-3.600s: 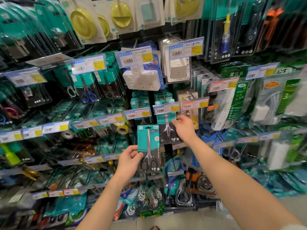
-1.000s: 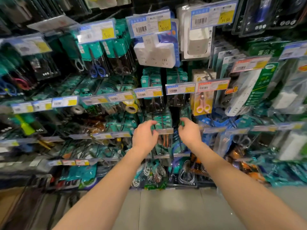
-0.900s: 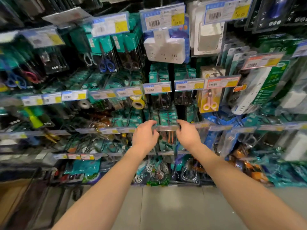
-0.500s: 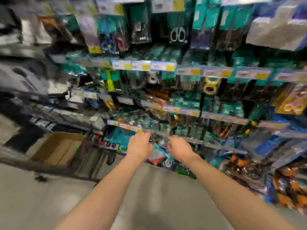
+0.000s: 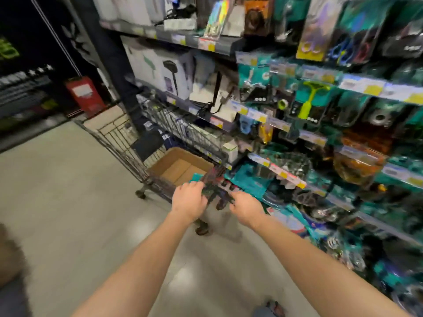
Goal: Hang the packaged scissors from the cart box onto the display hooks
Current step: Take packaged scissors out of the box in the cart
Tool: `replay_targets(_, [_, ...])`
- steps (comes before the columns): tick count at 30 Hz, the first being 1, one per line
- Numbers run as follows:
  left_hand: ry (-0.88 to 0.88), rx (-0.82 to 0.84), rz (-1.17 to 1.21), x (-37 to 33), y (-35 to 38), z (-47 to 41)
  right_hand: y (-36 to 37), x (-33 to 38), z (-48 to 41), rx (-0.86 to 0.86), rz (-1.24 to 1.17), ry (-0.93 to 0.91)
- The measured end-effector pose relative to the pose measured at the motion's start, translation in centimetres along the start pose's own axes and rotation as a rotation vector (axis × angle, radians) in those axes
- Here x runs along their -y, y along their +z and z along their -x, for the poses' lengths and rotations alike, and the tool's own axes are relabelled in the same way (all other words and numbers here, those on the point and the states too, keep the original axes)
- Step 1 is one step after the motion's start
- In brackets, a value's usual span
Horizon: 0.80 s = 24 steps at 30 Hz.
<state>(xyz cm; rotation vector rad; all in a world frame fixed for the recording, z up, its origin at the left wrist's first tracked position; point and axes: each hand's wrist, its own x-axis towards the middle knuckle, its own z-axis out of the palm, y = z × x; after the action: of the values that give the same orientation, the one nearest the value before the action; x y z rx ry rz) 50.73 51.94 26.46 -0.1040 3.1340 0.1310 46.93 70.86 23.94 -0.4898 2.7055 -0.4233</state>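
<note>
An open cardboard box sits in a wire shopping cart beside the shelving. A teal scissors package shows at the box's near edge. My left hand and my right hand are held out side by side at the cart's near end, with its dark, blurred wire frame between them. The fingers of both hands reach that frame, and blur hides whether they grip it. Display hooks with hanging packs fill the right side.
Shelves with boxed appliances stand behind the cart. Yellow price tags line the hook rails. Grey floor stretches to the left. A red stand is at the far left, and a brown object sits at the left edge.
The view has swung left and down from the scissors hooks to the cart. Both hands have left the hook rail and now reach the cart's near end. No package is in either hand.
</note>
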Motion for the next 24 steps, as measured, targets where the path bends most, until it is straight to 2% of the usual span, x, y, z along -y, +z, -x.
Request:
replay_targets(7, [-0.140, 0.047, 0.045, 9.2, 1.6, -3.1, 1.9, 5.9, -8.2, 0.067, 0.042, -0.022])
replay_targets(14, [-0.162, 0.111, 0.009, 16.8, 2.1, -13.0, 3.2, 8.9, -21.9, 0.126, -0.044, 0.035])
replay_targets(18, [-0.161, 0.257, 0.013, 18.8, 3.2, -18.4, 3.3, 9.9, -28.6, 0.176, -0.048, 0.099])
replay_targets(24, [-0.130, 0.327, -0.016, 22.2, 4.5, -25.6, 3.5, 9.0, -38.4, 0.253, -0.048, 0.144])
